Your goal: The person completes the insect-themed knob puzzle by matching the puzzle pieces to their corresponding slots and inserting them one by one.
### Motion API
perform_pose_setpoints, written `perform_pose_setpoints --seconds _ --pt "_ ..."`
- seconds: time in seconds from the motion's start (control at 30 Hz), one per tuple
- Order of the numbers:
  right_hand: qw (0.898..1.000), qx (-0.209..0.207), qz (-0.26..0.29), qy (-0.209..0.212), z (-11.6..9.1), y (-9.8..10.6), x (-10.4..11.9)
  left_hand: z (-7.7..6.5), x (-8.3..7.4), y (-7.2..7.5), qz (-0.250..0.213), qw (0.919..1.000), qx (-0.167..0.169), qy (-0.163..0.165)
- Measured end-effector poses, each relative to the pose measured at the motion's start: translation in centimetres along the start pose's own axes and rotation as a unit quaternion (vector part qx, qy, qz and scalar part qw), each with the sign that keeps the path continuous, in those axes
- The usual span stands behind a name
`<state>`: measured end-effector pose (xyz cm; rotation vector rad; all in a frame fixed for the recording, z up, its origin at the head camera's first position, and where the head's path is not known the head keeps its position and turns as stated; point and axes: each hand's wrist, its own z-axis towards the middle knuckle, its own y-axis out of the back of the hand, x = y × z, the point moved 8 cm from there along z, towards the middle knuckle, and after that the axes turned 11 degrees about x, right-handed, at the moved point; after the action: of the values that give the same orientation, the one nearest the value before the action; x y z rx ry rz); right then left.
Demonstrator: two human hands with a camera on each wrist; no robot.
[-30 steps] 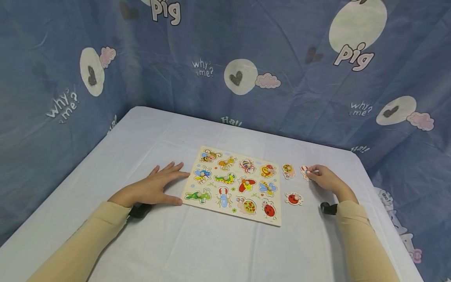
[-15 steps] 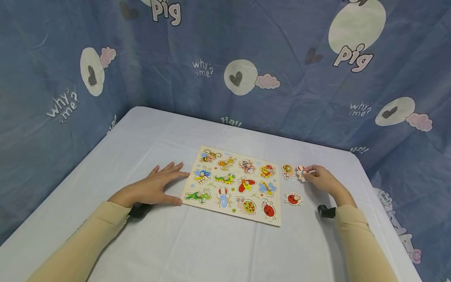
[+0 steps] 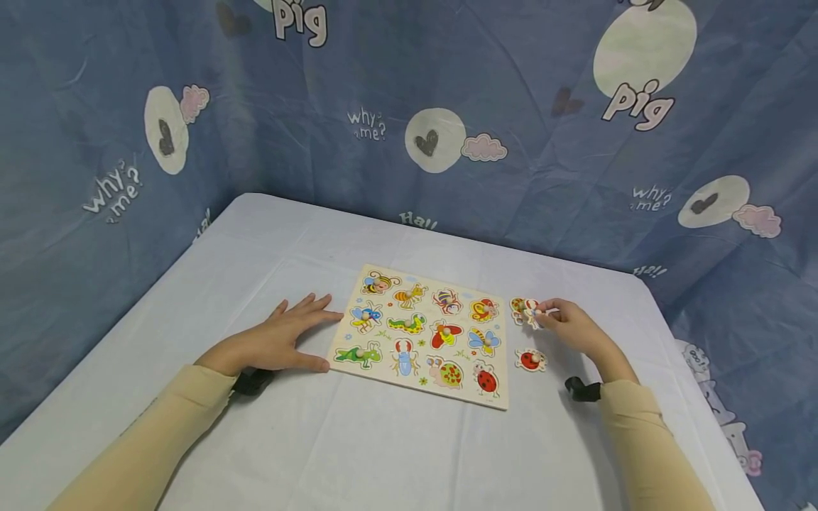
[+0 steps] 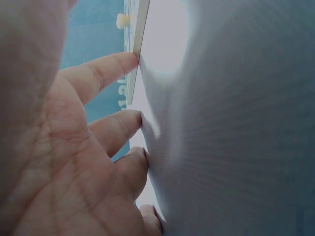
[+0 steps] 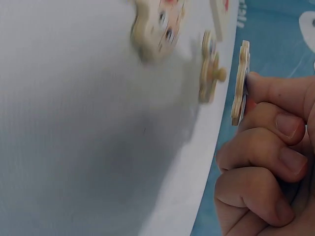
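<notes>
A wooden insect peg puzzle board [image 3: 390, 341] lies flat on the white table. My left hand [image 3: 275, 339] rests spread at its left side; in the left wrist view a fingertip [image 4: 129, 60] touches the board's edge. My right hand [image 3: 571, 330] pinches a thin stag beetle puzzle piece [image 3: 531, 312] with red pincers. In the right wrist view this piece [image 5: 240, 86] is held up off the table. Behind it in the head view, a snail piece [image 3: 516, 305] lies partly covered. Nearer me lies a ladybug piece [image 3: 531, 360].
The white-covered table [image 3: 383, 454] extends around the board. A blue patterned curtain [image 3: 307, 142] hangs along the back and sides. A black wrist camera [image 3: 581, 389] sits under the right wrist, another [image 3: 252, 382] under the left.
My right hand has lifted the stag beetle piece and moved it left, over the snail piece. The left hand and the board have stayed in place.
</notes>
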<state>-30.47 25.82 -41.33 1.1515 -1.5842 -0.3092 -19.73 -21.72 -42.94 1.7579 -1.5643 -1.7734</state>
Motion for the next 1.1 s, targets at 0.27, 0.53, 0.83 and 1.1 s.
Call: perform_pose_setpoints --seconds 0.27,0.53,0.83,1.1 --pt "1.000 0.005 0.009 0.017 -0.1 -1.1 2.2 -0.1 -0.1 0.0 -0.004 1.0000 0.000 0.000" --pt "0.999 0.008 0.008 0.047 -0.1 -2.5 4.4 0.0 0.1 -0.1 0.000 1.0000 0.000 0.003" --pt "0.997 0.020 0.011 0.073 -0.1 -4.4 6.7 0.0 0.1 -0.1 -0.001 1.0000 0.000 0.002" --pt "0.994 0.038 0.008 0.098 0.1 -6.6 8.8 0.1 0.2 -0.1 0.004 1.0000 0.001 0.005"
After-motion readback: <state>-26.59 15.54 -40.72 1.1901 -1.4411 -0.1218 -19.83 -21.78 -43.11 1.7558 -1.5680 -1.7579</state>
